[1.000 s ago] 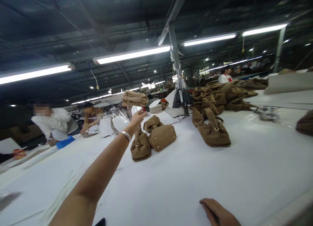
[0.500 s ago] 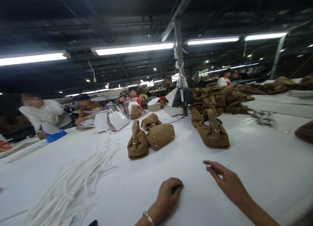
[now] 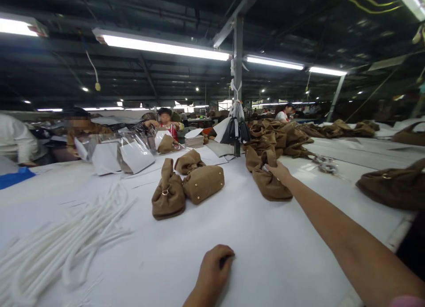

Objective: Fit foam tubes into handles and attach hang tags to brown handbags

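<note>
My right hand (image 3: 279, 171) reaches far out over the white table (image 3: 272, 249) and grips the top of a brown suede bag (image 3: 270, 185). My left hand (image 3: 214, 271) rests on the table near the front edge, fingers curled under with nothing visible in them. Left of the gripped bag lie three more brown bags in a cluster: one knotted upright (image 3: 168, 195), one on its side with studs (image 3: 203, 184), one behind them (image 3: 188, 161).
A heap of white tubes (image 3: 63, 240) lies at the left. Clear plastic bags with white card (image 3: 134, 154) stand further back. A pile of brown bags (image 3: 282, 136) surrounds a steel post (image 3: 237, 85). Another brown bag (image 3: 395, 187) lies at the right. Several people work across the table.
My left arm came back from holding a bag up high and settled on the table. My right hand moved forward from the near edge and took hold of the brown bag.
</note>
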Demonstrator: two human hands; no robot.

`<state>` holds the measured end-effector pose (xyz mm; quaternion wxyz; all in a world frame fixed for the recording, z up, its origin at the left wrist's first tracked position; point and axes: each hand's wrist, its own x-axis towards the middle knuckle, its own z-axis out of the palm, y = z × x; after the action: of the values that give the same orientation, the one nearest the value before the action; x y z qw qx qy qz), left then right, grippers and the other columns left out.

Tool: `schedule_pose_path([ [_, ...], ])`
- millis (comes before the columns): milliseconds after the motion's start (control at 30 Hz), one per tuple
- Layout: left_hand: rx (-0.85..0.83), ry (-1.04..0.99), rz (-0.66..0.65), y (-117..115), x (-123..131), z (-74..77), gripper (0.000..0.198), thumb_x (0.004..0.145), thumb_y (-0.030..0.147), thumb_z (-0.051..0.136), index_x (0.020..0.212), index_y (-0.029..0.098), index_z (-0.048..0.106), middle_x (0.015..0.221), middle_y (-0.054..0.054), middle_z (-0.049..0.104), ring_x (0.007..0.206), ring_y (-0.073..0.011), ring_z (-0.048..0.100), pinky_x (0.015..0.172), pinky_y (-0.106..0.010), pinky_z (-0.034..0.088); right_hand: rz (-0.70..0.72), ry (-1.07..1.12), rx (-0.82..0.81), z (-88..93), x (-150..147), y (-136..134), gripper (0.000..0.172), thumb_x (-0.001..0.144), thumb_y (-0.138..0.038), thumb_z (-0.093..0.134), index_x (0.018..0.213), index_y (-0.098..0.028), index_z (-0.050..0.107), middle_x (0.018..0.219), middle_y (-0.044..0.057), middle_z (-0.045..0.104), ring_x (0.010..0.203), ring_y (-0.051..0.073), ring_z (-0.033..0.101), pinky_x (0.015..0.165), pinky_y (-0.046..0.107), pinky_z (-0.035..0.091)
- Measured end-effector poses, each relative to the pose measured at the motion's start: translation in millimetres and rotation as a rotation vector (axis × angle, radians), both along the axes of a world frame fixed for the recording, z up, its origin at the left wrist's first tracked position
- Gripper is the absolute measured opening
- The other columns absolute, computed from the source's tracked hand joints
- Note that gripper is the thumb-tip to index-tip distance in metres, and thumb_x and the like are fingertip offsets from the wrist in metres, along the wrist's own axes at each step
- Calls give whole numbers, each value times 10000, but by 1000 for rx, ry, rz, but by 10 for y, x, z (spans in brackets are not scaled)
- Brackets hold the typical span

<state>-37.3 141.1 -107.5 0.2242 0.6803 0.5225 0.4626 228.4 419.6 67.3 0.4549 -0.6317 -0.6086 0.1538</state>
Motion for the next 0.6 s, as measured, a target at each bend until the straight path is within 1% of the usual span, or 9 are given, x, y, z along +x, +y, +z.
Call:
schedule_pose_path([
  [167, 56, 3, 42, 14, -13, 56, 214, 808, 97, 592, 912, 214, 739, 892, -27, 754, 825, -168, 701, 794, -277, 568, 196, 171, -51, 40, -187, -390, 327, 946, -367, 603, 1203, -164, 596, 1196, 79, 619, 1004, 211, 633, 847, 411, 558],
  [267, 105, -48, 100, 25, -38, 122, 276, 886, 174, 543, 1130, 198, 672, 1009, -60, 746, 708, -138, 695, 646, -248, 578, 348, 289, -79, 85, -306, -751, 305, 952, -380, 593, 1154, -152, 611, 1120, 66, 644, 935, 188, 646, 804, 383, 564],
  [300, 134, -67, 139, 13, -53, 163, 318, 920, 199, 505, 1217, 192, 620, 1088, -83, 728, 728, -139, 697, 643, -257, 582, 401, 335, -93, 83, -354, -902, 297, 953, -398, 587, 1107, -146, 623, 1058, 56, 659, 885, 174, 652, 780, 366, 564],
  [333, 169, -84, 183, -12, -71, 218, 352, 948, 221, 466, 1284, 190, 566, 1177, -105, 695, 808, -152, 703, 691, -280, 590, 454, 383, -110, 69, -409, -1070, 304, 945, -431, 589, 1040, -145, 635, 980, 43, 671, 828, 160, 653, 756, 345, 562],
  [400, 258, -90, 262, -114, -116, 373, 385, 975, 257, 433, 1348, 196, 505, 1328, -126, 609, 1094, -199, 644, 905, -368, 559, 557, 484, -149, 8, -538, -1445, 367, 888, -526, 627, 906, -159, 636, 839, 19, 671, 737, 148, 646, 718, 310, 557],
  [433, 304, -77, 282, -191, -141, 471, 391, 972, 274, 451, 1353, 206, 505, 1370, -117, 579, 1213, -217, 577, 1012, -410, 503, 606, 534, -171, -33, -609, -1645, 404, 843, -572, 655, 861, -169, 629, 795, 12, 666, 712, 148, 642, 704, 297, 555],
  [467, 350, -47, 288, -285, -164, 579, 392, 963, 289, 484, 1346, 216, 520, 1379, -104, 575, 1273, -230, 527, 1080, -440, 446, 652, 580, -193, -75, -683, -1843, 434, 800, -607, 680, 843, -179, 624, 773, 9, 663, 701, 150, 641, 693, 288, 554],
  [533, 415, 61, 276, -509, -204, 805, 371, 942, 316, 551, 1304, 237, 569, 1317, -78, 624, 1258, -244, 530, 1112, -470, 405, 735, 658, -239, -144, -822, -2205, 469, 756, -640, 702, 858, -189, 625, 753, 6, 659, 680, 150, 636, 659, 280, 552],
  [600, 416, 195, 221, -753, -236, 999, 314, 929, 341, 597, 1228, 249, 626, 1209, -58, 683, 1152, -240, 591, 1059, -458, 452, 802, 714, -277, -171, -935, -2483, 476, 747, -640, 709, 871, -187, 634, 719, 5, 653, 631, 142, 620, 613, 269, 541],
])
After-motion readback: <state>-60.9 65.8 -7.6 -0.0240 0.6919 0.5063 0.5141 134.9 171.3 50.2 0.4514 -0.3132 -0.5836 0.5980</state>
